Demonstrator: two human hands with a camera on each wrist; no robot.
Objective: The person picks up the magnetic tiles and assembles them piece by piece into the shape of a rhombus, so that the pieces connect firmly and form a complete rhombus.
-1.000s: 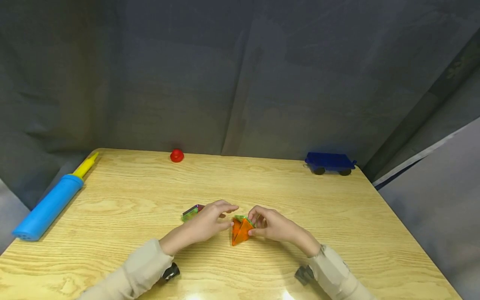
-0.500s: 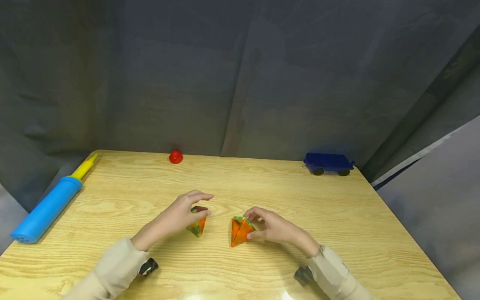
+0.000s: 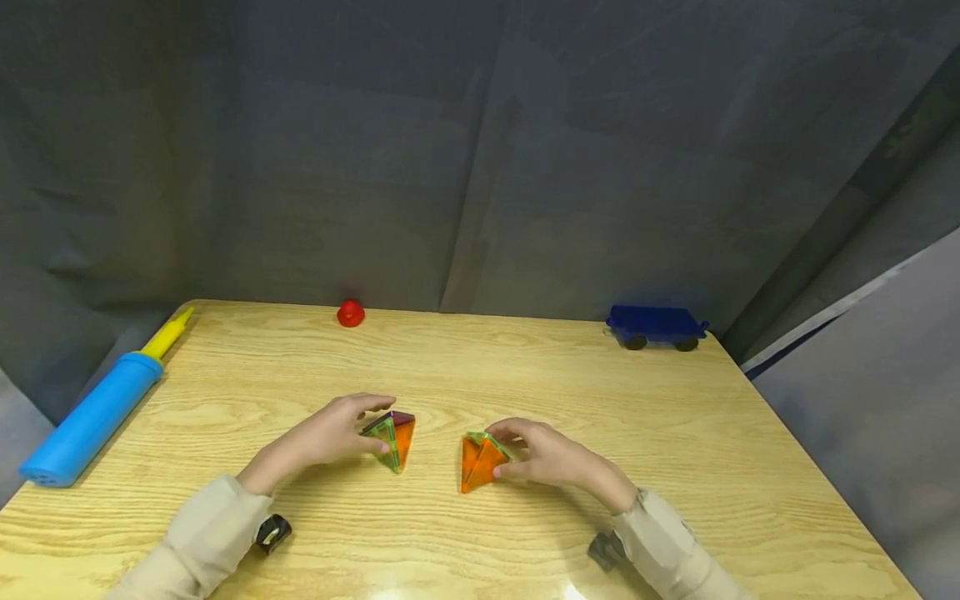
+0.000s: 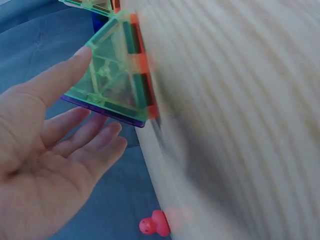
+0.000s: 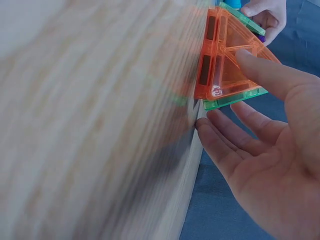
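Two small pyramid-like shapes of translucent magnetic tiles stand apart on the wooden table. The left shape shows green, orange and purple tiles. My left hand is beside it, its thumb on the green tile and its relaxed fingers near the purple edge. The right shape shows orange faces and a green tile behind. My right hand lightly pinches this one, thumb on the orange tile and bent fingers at the green tile. Some fingertips are hidden behind the tiles.
A blue and yellow hand pump lies along the table's left edge. At the back are a small red toy, a rubber duck in the left wrist view, and a dark blue toy wagon. Dark cloth hangs behind the table.
My left hand has drawn back from the right shape and moved leftward to the green side of the left shape. My right hand has stayed at the right shape.
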